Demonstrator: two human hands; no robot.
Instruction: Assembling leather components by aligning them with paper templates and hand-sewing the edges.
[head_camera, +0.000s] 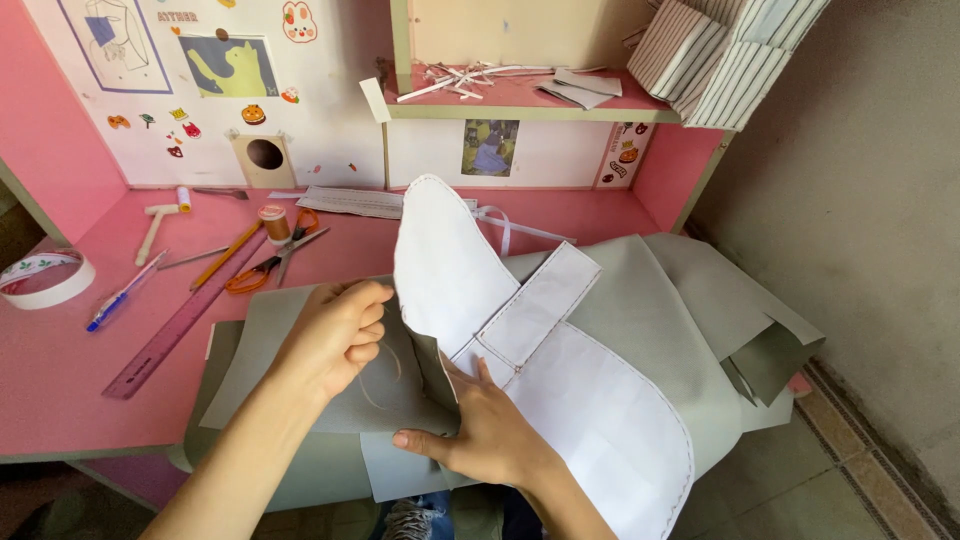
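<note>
Pink desk (60, 370) w/ ruler (170, 333), scissors (265, 265) — left hand (335, 335) gripping white pattern piece (560, 390), right hand (495, 430) flat on it.

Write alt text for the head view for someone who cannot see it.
Two bare hands work a white stitched pattern piece on grey sheet material over a pink desk: the left hand curled on the grey sheet, the right hand flat beneath the folded white piece. Orange-handled scissors, a ruler and a tape roll lie to the left.

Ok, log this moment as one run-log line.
left hand: fist on grey sheet | right hand: flat on white paper pattern, upper part lifted | scissors, ruler on pink desk
</note>
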